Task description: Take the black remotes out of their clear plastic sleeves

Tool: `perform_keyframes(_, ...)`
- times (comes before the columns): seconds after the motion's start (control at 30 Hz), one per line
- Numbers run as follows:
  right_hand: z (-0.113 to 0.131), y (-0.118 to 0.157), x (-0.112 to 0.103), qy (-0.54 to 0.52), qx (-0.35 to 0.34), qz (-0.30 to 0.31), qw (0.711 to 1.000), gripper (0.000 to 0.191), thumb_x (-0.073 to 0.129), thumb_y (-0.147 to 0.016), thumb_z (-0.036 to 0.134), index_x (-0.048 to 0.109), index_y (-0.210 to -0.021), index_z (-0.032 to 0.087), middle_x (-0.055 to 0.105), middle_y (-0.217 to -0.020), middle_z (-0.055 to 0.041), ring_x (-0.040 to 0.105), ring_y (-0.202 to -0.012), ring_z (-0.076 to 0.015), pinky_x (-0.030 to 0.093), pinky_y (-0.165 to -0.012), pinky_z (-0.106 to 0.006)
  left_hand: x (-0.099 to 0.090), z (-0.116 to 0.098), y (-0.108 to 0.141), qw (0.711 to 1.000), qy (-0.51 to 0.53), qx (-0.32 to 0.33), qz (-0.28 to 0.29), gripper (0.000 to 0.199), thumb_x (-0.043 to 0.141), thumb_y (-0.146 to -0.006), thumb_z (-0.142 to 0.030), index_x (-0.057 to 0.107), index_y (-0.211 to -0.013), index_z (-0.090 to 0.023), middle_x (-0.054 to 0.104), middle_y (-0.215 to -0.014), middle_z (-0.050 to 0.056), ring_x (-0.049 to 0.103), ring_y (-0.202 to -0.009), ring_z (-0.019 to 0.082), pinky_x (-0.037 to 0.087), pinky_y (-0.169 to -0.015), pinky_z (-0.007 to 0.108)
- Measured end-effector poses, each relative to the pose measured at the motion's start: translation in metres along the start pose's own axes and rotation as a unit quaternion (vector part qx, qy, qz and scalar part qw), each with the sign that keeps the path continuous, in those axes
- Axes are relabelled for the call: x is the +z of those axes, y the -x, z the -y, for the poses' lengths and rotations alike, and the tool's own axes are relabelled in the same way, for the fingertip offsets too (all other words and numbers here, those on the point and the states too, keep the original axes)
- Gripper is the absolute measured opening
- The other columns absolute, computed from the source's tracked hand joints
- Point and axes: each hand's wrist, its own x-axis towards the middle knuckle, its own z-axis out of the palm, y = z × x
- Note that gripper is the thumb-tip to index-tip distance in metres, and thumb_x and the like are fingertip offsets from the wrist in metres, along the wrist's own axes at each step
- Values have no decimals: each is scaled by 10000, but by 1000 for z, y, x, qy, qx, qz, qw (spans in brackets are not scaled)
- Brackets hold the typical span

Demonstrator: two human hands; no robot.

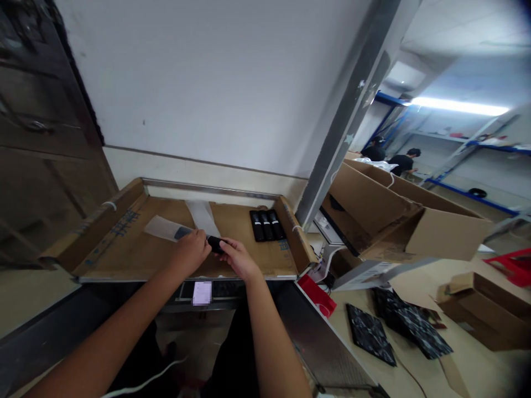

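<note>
Both hands meet over the front half of a cardboard-lined tray point(136, 249). My right hand point(239, 258) has its fingers closed on the right end of a slim black object point(214, 244), whose exact kind I cannot make out. My left hand point(194, 251) is wrapped round the same object and a translucent plastic sleeve point(160, 227), which sticks out to the left. A dark part shows through the sleeve beside my left fingers. Behind the hands, a second pale plastic sleeve point(202, 214) lies flat. Three similar black objects point(267, 225) with white bands lie side by side at the tray's right.
Raised cardboard walls edge the tray, against a white wall point(219, 77). A grey metal post point(344, 121) rises at its right. Beyond stands a large open cardboard box point(381, 204). Black patterned packs point(369, 331) and a smaller box point(489, 309) lie on the floor. Two people sit far back.
</note>
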Motion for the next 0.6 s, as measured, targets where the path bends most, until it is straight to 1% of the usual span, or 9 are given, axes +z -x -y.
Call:
perform_keyframes(0.13,2,3,1,-29,21,27,999,479,916,-650,433,770,-996,136,747,-892,-40,662,-726,-108,528,-681,-202,5,-5,5,1000,-7,9,-14,145,482,-911,-162,624,-892,-137,692,-897,133,675,-842,259,464,-725,350)
perform_keyframes(0.23,3,3,3,-43,24,30,998,490,935,-632,412,765,-992,127,751,-937,-48,670,-786,-125,564,-766,-244,9,-12,7,1000,12,5,-2,141,489,-912,-143,627,-920,-116,686,-916,134,668,-874,254,467,-770,343)
perform_keyframes(0.3,4,3,4,-49,25,30,998,474,946,-624,394,757,-969,129,746,-932,-40,676,-822,-136,575,-812,-270,8,-18,9,1000,24,-6,8,146,492,-917,-136,633,-940,-104,681,-933,140,666,-894,258,465,-784,343)
perform_keyframes(0.4,5,5,5,-58,33,20,998,469,963,-599,365,742,-941,133,740,-908,-24,682,-832,-136,577,-855,-288,2,-26,10,999,42,-20,20,147,498,-929,-133,637,-950,-91,675,-945,148,664,-910,263,458,-791,340)
perform_keyframes(0.5,7,10,5,-72,43,30,996,492,964,-599,338,732,-982,133,740,-955,-33,692,-880,-141,573,-909,-300,-10,-30,13,998,56,-36,20,142,497,-934,-115,636,-946,-90,675,-951,148,660,-934,259,448,-811,332)
perform_keyframes(0.6,6,16,7,-75,38,25,996,486,966,-591,309,721,-978,145,728,-944,-17,694,-877,-130,576,-891,-273,-18,-31,17,996,70,-45,28,114,517,-938,-132,628,-932,-105,677,-941,135,657,-918,248,441,-801,324)
